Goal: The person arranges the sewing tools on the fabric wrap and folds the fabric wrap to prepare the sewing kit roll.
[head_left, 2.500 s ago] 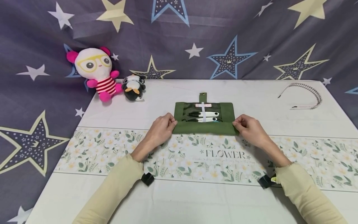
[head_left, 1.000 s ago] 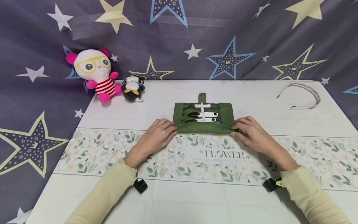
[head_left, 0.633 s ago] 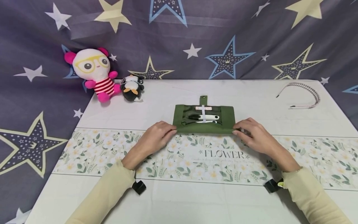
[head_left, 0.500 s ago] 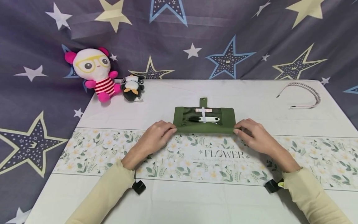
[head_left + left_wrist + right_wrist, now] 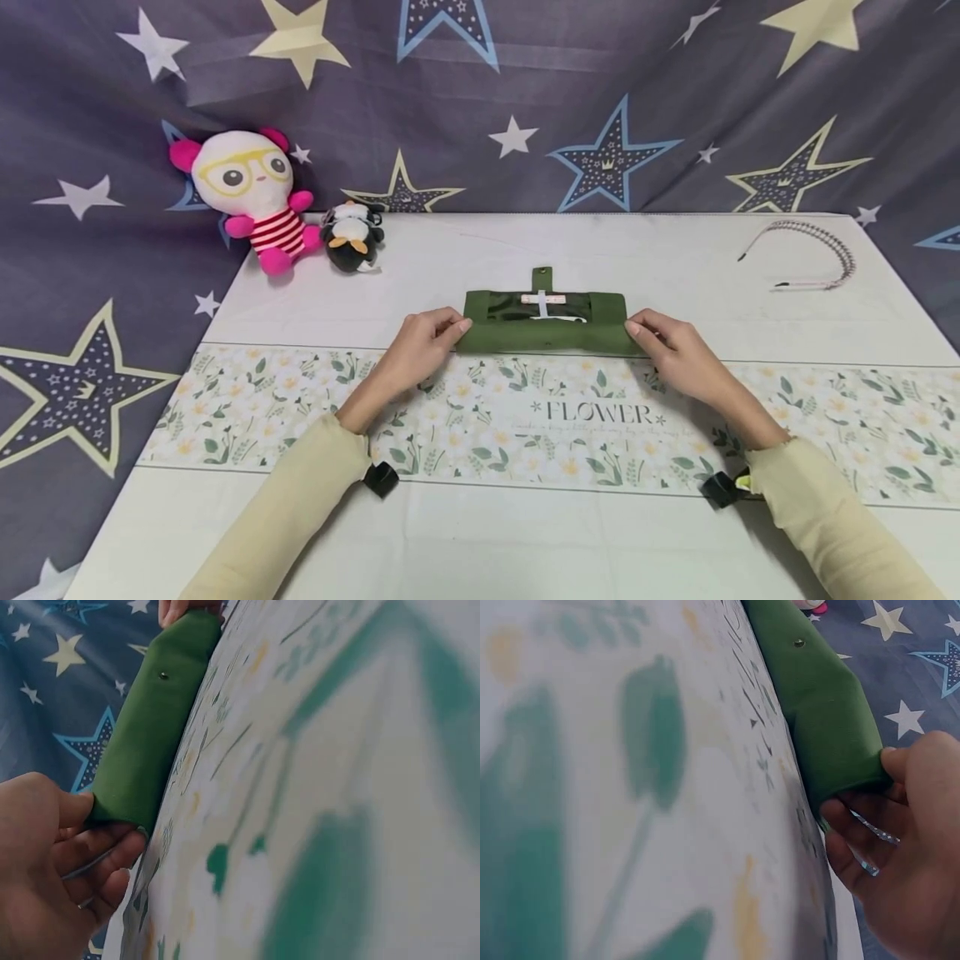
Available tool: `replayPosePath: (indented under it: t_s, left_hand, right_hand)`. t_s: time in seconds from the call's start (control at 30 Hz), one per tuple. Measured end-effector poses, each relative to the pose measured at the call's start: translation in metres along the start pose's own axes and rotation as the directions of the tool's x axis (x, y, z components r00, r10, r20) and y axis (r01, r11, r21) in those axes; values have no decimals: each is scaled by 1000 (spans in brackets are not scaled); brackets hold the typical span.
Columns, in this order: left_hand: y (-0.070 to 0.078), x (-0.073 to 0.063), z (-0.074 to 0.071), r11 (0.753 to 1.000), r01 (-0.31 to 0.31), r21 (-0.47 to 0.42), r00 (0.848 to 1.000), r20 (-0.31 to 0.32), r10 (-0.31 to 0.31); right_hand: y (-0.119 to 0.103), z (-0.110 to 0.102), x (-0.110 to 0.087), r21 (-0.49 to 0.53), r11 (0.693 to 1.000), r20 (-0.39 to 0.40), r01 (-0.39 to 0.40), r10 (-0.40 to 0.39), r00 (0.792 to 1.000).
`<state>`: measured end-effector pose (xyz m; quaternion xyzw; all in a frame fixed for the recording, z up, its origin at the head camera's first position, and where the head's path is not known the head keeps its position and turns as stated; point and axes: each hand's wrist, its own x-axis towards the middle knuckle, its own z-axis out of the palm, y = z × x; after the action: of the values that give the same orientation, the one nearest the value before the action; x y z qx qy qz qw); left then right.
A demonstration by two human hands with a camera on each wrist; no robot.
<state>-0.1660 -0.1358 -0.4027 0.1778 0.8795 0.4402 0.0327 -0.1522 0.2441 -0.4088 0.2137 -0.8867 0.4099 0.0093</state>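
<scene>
A green fabric tool roll (image 5: 547, 337) lies partly rolled up on the table, its rolled part toward me. Behind the roll a dark inner panel still shows, with a pinkish-white strip (image 5: 555, 299) under a white elastic band and the edge of a white-handled tool (image 5: 562, 319). A tab with a snap (image 5: 542, 277) points away from me. My left hand (image 5: 426, 346) pinches the left end of the roll, thumb on top and fingers beneath. My right hand (image 5: 678, 350) pinches the right end the same way. A snap stud (image 5: 163, 676) shows on the roll's outside.
A pink-and-white plush toy (image 5: 251, 196) and a small penguin plush (image 5: 351, 237) sit at the back left. A headband (image 5: 832, 250) lies at the back right. A floral strip marked FLOWER (image 5: 480, 425) crosses the table (image 5: 525, 542). A star-patterned curtain (image 5: 465, 108) hangs behind.
The rolled part has turned away from me, covering one white-handled tool and most of another. The open panel and its tab have drawn nearer. Both hands have regripped the ends.
</scene>
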Motion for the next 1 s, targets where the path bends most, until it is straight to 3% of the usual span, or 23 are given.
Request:
replayPosePath:
  t_s: [0.2, 0.37, 0.47, 0.7, 1.0]
  left_hand:
    - [0, 13, 1, 996, 76, -41, 997, -4, -76]
    - [0, 21, 2, 994, 99, -44, 995, -9, -99]
    - [-3, 19, 3, 992, 106, -71, 994, -5, -107]
    - [-11, 10, 0, 983, 111, -149, 992, 78, -100]
    - [-9, 13, 1, 988, 88, -129, 996, 16, -86]
  right_hand:
    - [3, 4, 9, 35, 999, -34, -22, 23, 999]
    - [3, 9, 16, 24, 999, -85, -49, 50, 995]
    - [3, 12, 19, 11, 997, -93, -71, 72, 993]
    - [1, 15, 21, 8, 992, -85, -123, 124, 989]
    - [-2, 14, 22, -9, 991, -114, -135, 133, 985]
